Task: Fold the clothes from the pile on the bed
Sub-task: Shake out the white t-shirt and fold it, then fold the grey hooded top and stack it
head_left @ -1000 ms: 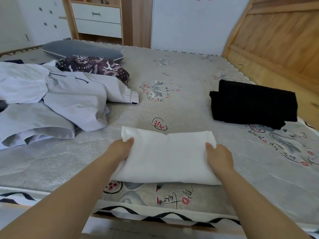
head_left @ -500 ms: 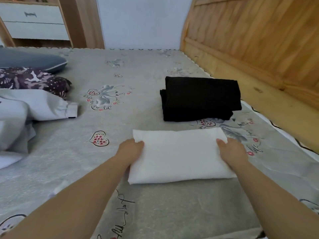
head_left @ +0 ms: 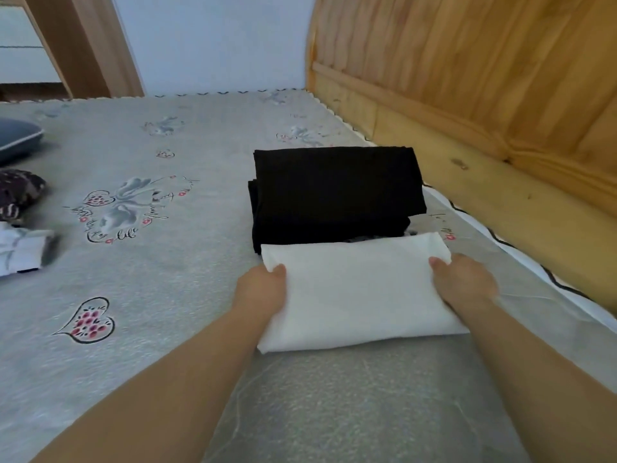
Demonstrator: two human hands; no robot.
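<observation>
Folded white garment (head_left: 359, 292): carried from bed's near edge toward 12 o'clock, far edge now meeting folded black garment (head_left: 335, 190). Left hand (head_left: 263, 289) and right hand (head_left: 464, 284) grip its ends. Step: stacking; next, lift onto black. Unfolded clothes (head_left: 20, 248) at 9 o'clock.

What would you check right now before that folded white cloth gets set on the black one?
1. Left hand holds the folded white cloth at its left end: ok.
2. Right hand holds its right end: ok.
3. White cloth is neatly folded, no loose flaps showing: ok.
4. Folded black garment lies flat with a bare top: ok.
5. White cloth's far edge reaches the black garment's near edge; whether it touches: cannot tell.
6. Grip under the cloth, fingers hidden: cannot tell.
</observation>
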